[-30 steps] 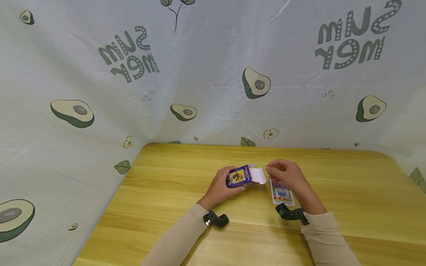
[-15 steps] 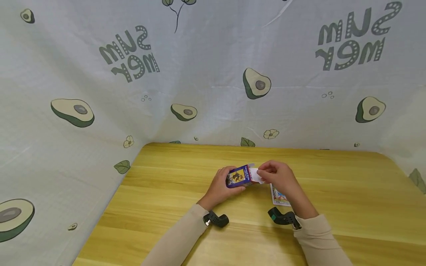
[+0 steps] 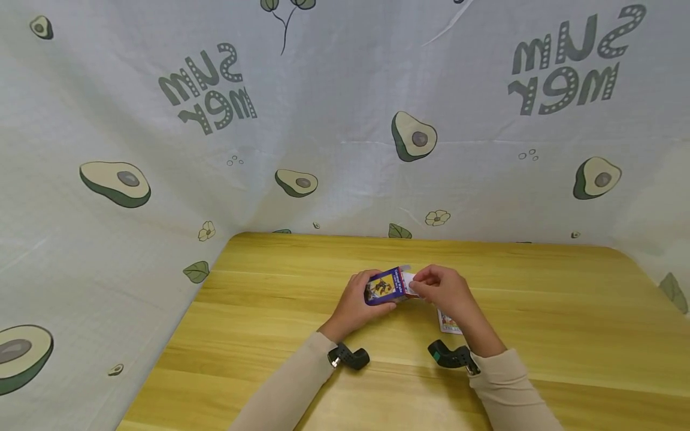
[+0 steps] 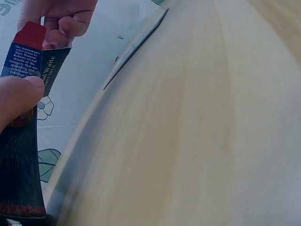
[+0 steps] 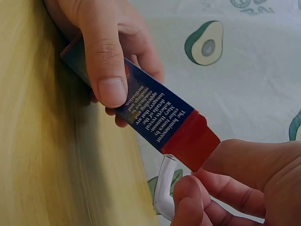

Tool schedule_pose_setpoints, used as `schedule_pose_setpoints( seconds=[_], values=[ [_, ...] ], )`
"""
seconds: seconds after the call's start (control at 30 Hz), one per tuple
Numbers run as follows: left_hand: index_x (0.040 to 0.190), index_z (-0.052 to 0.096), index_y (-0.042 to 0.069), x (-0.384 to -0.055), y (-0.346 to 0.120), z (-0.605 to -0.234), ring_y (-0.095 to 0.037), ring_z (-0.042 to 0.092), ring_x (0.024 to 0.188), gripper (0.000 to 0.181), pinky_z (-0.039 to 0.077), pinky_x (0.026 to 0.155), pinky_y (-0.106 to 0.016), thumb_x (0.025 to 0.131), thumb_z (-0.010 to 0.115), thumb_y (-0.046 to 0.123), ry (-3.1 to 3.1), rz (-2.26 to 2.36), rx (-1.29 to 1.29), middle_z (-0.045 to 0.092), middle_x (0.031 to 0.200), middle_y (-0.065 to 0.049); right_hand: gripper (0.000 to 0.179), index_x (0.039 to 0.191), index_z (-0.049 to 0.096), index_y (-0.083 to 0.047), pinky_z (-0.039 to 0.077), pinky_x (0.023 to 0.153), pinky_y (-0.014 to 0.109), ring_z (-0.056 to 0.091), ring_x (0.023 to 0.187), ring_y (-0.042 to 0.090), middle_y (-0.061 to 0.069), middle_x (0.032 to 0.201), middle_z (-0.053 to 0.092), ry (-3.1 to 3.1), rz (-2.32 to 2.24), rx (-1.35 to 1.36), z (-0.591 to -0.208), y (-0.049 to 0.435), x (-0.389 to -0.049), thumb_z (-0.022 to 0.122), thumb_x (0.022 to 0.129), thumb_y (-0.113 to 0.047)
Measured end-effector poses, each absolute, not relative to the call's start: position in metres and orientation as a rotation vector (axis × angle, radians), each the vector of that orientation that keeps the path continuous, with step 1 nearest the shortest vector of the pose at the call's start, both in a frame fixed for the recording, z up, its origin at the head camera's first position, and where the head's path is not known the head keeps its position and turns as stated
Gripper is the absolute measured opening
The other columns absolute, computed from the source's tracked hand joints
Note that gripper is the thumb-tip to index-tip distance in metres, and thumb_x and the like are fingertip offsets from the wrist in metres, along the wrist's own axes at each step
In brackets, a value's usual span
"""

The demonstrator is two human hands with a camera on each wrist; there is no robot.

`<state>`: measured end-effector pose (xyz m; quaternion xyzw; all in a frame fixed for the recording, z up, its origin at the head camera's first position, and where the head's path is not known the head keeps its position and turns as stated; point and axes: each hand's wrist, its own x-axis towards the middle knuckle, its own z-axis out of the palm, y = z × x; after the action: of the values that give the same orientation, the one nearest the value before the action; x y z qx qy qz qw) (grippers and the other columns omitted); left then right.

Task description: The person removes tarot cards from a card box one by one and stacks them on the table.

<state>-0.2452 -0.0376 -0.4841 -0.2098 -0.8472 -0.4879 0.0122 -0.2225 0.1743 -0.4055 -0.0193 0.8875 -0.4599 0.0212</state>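
My left hand [image 3: 353,305] grips a small blue tarot card box [image 3: 384,286] with a yellow picture on its front, held tilted over the table. In the right wrist view, the thumb [image 5: 109,80] lies along the box's printed narrow side [image 5: 150,110], and a red side flap [image 5: 195,141] sticks out at the open end. My right hand [image 3: 450,294] is at that end, its curled fingers pinching the white lid flap [image 5: 165,186]. Partly covered by the right forearm, a tarot card [image 3: 448,323] lies face up on the table. The box's inside is hidden.
The wooden table [image 3: 280,287] has a light yellow grain. Behind and to the left hangs a white cloth [image 3: 345,149] printed with avocados. A black wrist camera [image 3: 350,357] sits on the left wrist, another [image 3: 450,355] on the right.
My right hand has moved left from above the card to the box's open end and taken hold of the flap, which is now bent inward. The left hand and box have stayed nearly still.
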Motion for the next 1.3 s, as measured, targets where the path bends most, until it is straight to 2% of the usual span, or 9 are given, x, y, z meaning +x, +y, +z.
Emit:
schedule_pose_setpoints(
  seconds=[0.33, 0.77, 1.3],
  values=[
    [0.138, 0.046, 0.017, -0.244, -0.038, -0.484, -0.014, 0.045, 0.111, 0.074, 0.042, 0.093, -0.035, 0.077, 0.078, 0.046, -2.633, -1.53, -0.663, 0.052, 0.128, 0.002, 0.025, 0.096, 0.065, -0.001, 0.049, 0.062, 0.029, 0.055, 0.071, 0.019, 0.007, 0.082, 0.063, 2.735, -1.416, -0.015, -0.414, 0.17, -0.224, 0.072, 0.088, -0.024],
    [0.136, 0.046, 0.019, -0.245, -0.038, -0.484, -0.014, 0.044, 0.11, 0.072, 0.042, 0.093, -0.033, 0.077, 0.08, 0.042, -2.625, -1.495, -0.699, 0.053, 0.126, 0.002, 0.019, 0.089, 0.065, -0.004, 0.044, 0.058, 0.03, 0.053, 0.068, 0.018, 0.004, 0.076, 0.063, 2.797, -1.343, -0.002, -0.421, 0.168, -0.226, 0.072, 0.086, -0.022],
    [0.136, 0.046, 0.016, -0.246, -0.037, -0.486, -0.013, 0.044, 0.109, 0.072, 0.042, 0.092, -0.033, 0.077, 0.08, 0.041, -2.63, -1.471, -0.718, 0.053, 0.125, 0.001, 0.026, 0.093, 0.068, -0.002, 0.047, 0.062, 0.029, 0.055, 0.071, 0.02, 0.006, 0.08, 0.064, 2.726, -1.352, 0.013, -0.422, 0.174, -0.228, 0.071, 0.087, -0.027]
  ],
)
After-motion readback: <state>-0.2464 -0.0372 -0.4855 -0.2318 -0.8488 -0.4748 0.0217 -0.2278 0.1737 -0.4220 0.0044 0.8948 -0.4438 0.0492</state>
